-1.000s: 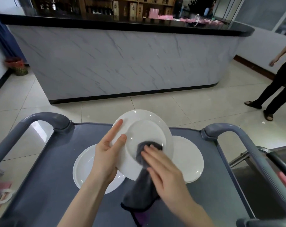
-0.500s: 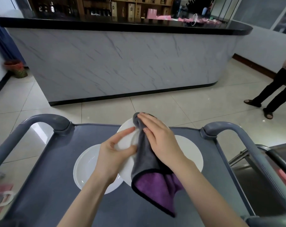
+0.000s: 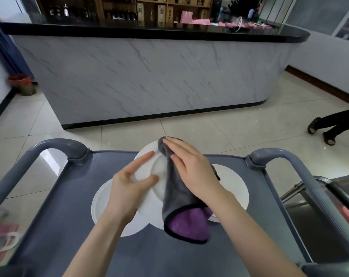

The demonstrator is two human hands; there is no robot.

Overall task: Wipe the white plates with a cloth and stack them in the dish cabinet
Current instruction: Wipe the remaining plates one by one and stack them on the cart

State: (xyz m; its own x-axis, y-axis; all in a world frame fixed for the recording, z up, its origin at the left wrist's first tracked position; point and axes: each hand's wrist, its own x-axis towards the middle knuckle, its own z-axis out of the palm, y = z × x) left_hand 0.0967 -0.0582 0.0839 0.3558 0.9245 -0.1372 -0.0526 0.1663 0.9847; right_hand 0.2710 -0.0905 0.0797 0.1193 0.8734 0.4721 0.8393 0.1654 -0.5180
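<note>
Over the grey cart (image 3: pixel 73 196), left hand (image 3: pixel 127 192) grips the lifted white plate (image 3: pixel 149 168) by its edge; right hand (image 3: pixel 191 168), fingers flat, presses the cloth (image 3: pixel 179 198) onto its far rim. Wiping step is underway. Spare plates (image 3: pixel 233 186) lie beneath on the cart. Next probably: sweep the cloth back across the face while keeping the grip steady.

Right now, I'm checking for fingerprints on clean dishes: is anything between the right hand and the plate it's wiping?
Yes. The grey cloth lies between the right hand, its fingers flat, and the raised plate. The left hand grips that plate's left side bare, with nothing between.
</note>
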